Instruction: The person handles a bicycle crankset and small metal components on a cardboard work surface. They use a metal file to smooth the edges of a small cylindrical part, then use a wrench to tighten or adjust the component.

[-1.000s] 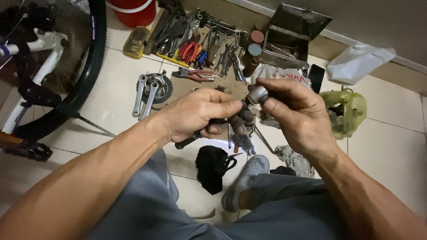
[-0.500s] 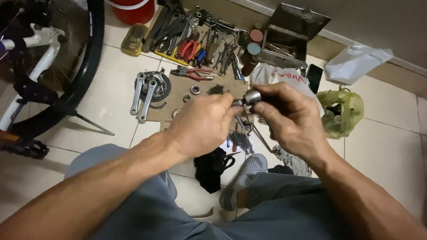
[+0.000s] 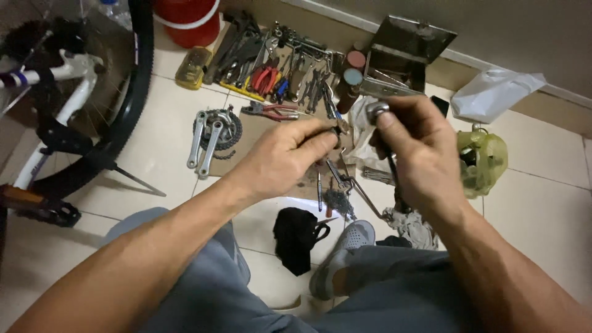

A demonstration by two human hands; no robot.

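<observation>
Two bare hands up in the middle of the frame, over the floor. Right hand [image 3: 419, 154] wrapped around a small round metal part [image 3: 375, 111], thumb pressed on its top, fingers closed tight on it. Left hand [image 3: 290, 157] just beside it, fingers [image 3: 320, 139] pinched shut on something tiny and dark near the part; too small to tell what. Below the hands, a sheet of brown cardboard [image 3: 246, 132] on the tiled floor, with a silver crank and chainring [image 3: 213, 132] on its left side. Many hand tools [image 3: 271, 68] spread out at the top middle. Black bike wheel [image 3: 132, 92] at upper left. Yellow-green bag [image 3: 484, 160] at right. Red bucket [image 3: 188, 21] at the top.
</observation>
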